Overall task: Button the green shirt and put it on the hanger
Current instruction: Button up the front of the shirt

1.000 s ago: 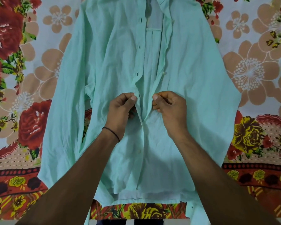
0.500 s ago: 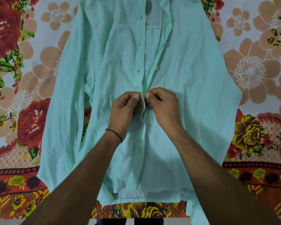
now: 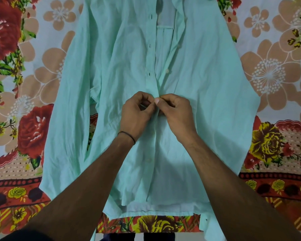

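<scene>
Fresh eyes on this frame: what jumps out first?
The green shirt, spread flat, fills the middle of the view and lies on a loud floral sheet of red roses and tan blossoms. At its centre the left hand and the right hand meet, both pinching the front edges together at mid placket. Above them the front gapes open, with one button unfastened.

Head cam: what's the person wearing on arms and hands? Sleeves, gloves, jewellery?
Both forearms are bare, with no sleeve over them. The left hand and right hand have no gloves and no rings that show. A thin dark cord band circles the left wrist. A patch of dark fabric at the bottom-left frame edge may be a short sleeve; cannot tell.
</scene>
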